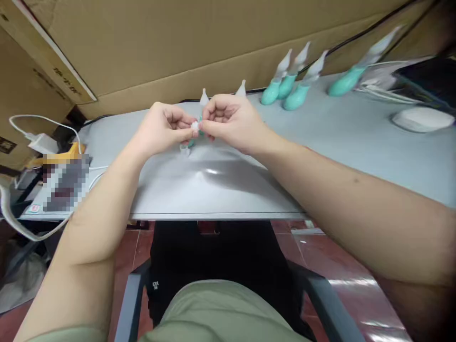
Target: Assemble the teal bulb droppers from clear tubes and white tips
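Observation:
My left hand (162,127) and my right hand (237,121) meet over the grey table, fingertips pinched together. Between them is a small whitish translucent piece (194,125), mostly covered by the fingers. Just below the fingertips lies a small clear cup-like part (185,150) with a bit of teal beside it. Behind my hands, a white pointed tip (204,97) stands up, with teal partly showing under it. A second white tip (241,89) rises behind my right hand, its lower part hidden.
Several teal bulb aspirators with white nozzles (295,97) stand at the back right, another (347,80) leaning farther right. A white round object (423,118) and cables lie at the right end. At left are a blurred-out device (67,185), a white charger (44,143) and a yellow object (67,156).

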The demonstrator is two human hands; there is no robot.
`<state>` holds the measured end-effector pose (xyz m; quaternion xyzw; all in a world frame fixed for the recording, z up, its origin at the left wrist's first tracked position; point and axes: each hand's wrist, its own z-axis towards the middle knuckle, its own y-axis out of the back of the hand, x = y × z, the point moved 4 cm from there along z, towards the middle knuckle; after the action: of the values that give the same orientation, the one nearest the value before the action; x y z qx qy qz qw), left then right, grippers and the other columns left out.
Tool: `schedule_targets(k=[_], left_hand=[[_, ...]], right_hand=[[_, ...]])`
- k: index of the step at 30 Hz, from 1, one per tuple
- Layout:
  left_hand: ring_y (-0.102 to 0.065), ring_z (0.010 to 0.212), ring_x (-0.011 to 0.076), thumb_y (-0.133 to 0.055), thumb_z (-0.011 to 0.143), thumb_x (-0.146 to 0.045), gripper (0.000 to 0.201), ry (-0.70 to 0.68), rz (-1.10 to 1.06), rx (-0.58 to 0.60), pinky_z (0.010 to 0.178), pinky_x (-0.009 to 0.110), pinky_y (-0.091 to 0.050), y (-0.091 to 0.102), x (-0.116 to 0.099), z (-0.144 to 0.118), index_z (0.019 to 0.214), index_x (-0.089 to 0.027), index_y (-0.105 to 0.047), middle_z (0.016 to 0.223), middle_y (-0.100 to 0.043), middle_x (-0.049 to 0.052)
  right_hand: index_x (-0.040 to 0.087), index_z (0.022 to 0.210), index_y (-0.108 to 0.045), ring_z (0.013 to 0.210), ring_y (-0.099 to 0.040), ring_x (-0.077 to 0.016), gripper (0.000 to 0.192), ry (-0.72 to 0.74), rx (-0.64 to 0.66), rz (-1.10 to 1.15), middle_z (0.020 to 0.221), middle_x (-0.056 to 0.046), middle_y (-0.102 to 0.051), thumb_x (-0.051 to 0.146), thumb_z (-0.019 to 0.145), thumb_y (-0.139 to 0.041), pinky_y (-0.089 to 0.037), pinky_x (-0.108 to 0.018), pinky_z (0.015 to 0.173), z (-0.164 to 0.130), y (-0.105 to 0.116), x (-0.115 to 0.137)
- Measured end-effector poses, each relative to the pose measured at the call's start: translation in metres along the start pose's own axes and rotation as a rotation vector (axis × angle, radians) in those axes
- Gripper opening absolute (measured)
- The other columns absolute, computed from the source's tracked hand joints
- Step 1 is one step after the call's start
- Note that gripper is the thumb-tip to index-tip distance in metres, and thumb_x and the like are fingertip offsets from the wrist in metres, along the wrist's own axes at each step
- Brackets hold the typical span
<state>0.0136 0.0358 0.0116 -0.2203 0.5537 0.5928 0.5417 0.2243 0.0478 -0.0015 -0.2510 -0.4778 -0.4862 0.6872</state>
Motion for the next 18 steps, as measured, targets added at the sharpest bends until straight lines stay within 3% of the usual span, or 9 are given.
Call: schedule_targets(k=[4, 9, 13, 16, 18], left_hand=[[-0.076, 0.067, 0.0141, -0.115, 0.086, -0.052, 0.045, -0.04, 0.082, 0.036, 0.068, 0.032, -0.071, 0.002, -0.003, -0.001, 0.089, -0.018, -0.087, 0.088, -0.086, 0.006], [-0.072, 0.071, 0.0172, -0.106, 0.097, -0.062, 0.047, -0.129, 0.269, 0.03, 0.068, 0.035, -0.064, 0.02, -0.027, -0.015, 0.113, -0.018, -0.098, 0.088, -0.084, 0.007], [-0.064, 0.069, 0.0163, -0.098, 0.098, -0.048, 0.038, -0.121, 0.419, 0.143, 0.066, 0.034, -0.055, 0.036, -0.048, -0.026, 0.119, -0.017, -0.102, 0.08, -0.083, 0.005], [-0.061, 0.07, 0.0152, -0.09, 0.094, -0.041, 0.034, 0.015, 0.513, 0.363, 0.064, 0.031, -0.051, 0.037, -0.048, -0.029, 0.111, -0.015, -0.103, 0.085, -0.086, 0.005], [-0.057, 0.065, 0.0143, -0.084, 0.089, -0.036, 0.031, 0.084, 0.558, 0.479, 0.063, 0.03, -0.048, 0.033, -0.045, -0.031, 0.106, -0.019, -0.103, 0.078, -0.082, 0.0]], right_hand=[[0.028, 0.08, -0.068, 0.07, -0.064, -0.0171, 0.037, -0.051, -0.015, 0.006, 0.077, 0.001, -0.07, 0.002, 0.093, -0.09, -0.061, -0.035, 0.07, -0.001, 0.0, 0.0], [0.026, 0.091, -0.079, 0.072, -0.068, -0.0163, 0.027, -0.08, -0.028, 0.028, 0.081, 0.001, -0.078, 0.003, 0.094, -0.094, -0.064, -0.034, 0.075, -0.001, 0.005, 0.002], [0.024, 0.094, -0.092, 0.072, -0.074, -0.0176, 0.019, -0.137, 0.22, -0.102, 0.081, 0.0, -0.084, 0.007, 0.092, -0.101, -0.064, -0.035, 0.075, -0.003, 0.006, 0.001], [0.024, 0.096, -0.097, 0.079, -0.082, -0.0211, 0.019, -0.205, 0.411, -0.268, 0.085, -0.001, -0.088, 0.005, 0.092, -0.099, -0.064, -0.036, 0.078, -0.008, 0.004, 0.001], [0.025, 0.097, -0.098, 0.088, -0.086, -0.0235, 0.02, -0.207, 0.474, -0.356, 0.093, -0.002, -0.093, 0.005, 0.094, -0.095, -0.065, -0.038, 0.083, -0.011, 0.002, 0.004]])
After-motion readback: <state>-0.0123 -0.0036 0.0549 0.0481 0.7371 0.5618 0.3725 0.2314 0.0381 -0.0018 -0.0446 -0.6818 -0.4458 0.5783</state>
